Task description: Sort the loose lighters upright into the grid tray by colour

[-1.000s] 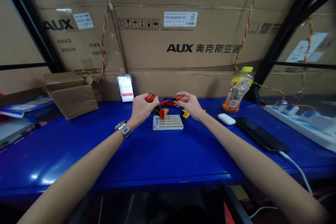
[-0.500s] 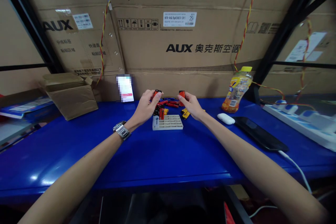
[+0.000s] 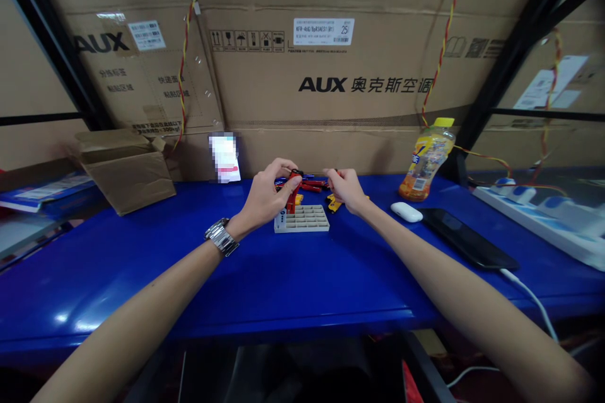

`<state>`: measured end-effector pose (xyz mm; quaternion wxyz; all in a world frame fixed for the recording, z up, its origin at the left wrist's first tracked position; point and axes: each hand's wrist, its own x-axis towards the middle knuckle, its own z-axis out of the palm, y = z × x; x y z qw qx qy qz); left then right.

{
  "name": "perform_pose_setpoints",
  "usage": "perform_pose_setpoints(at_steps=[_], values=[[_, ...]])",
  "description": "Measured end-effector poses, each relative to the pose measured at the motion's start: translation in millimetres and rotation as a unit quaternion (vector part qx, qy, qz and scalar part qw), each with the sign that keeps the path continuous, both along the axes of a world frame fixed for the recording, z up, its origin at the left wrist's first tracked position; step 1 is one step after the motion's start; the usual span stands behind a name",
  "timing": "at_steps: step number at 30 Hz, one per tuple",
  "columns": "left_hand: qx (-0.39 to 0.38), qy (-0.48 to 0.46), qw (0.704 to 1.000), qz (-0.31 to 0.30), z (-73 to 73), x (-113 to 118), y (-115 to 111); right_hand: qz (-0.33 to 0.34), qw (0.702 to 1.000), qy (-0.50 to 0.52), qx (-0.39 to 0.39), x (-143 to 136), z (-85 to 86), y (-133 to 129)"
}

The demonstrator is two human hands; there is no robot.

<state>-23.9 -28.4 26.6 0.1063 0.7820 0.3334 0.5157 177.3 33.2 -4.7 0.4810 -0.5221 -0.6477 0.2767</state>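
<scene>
Left hand: fingers closed on a red battery, held upright over the back-left corner of the grey tray.
Right hand: fingers pinched on something small and red; too small to identify.
Done: only a few batteries stand in the tray's back-left slots.
Left: most slots look empty; loose batteries lie behind the tray on the blue table.

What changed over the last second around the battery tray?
The left hand lowered its red battery from above the pile, upright over the grey tray. The right hand curled down, its red battery now barely visible. Tray, drink bottle and phone stayed put.
</scene>
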Motion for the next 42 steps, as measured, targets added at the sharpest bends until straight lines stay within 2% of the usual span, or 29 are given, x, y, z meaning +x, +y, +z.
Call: perform_pose_setpoints(at_steps=[6,12,20,23,27,29,37,42], values=[[-0.035,0.060,0.998,0.004,-2.9,3.1,-2.2,-0.035,0.998,0.017,0.051,-4.2,-0.4,1.7],[-0.003,0.169,0.983,0.071,-11.5,-0.7,5.2,-0.038,0.997,-0.003,0.066,-1.6,-1.4,2.6],[-0.007,0.198,0.975,0.098,-13.0,-6.3,8.2,-0.033,0.996,-0.042,0.077,1.6,-4.7,3.6],[0.011,0.188,0.976,0.113,-12.8,-7.4,8.3,0.007,0.997,-0.030,0.068,1.0,-3.6,1.3],[0.008,0.167,0.979,0.119,-12.5,-7.0,8.1,0.122,0.988,0.091,-0.009,-3.8,-4.3,-0.1],[0.005,0.168,0.979,0.115,-11.5,-6.7,6.9,0.150,0.979,0.132,-0.031,-7.0,-5.3,-0.5],[0.053,0.218,0.963,0.149,-7.5,-7.1,2.0,0.193,0.978,0.066,0.049,-11.2,1.1,-12.0],[0.057,0.189,0.968,0.156,-9.4,-6.5,5.7,0.257,0.964,0.061,0.003,-10.8,5.4,-20.3]])
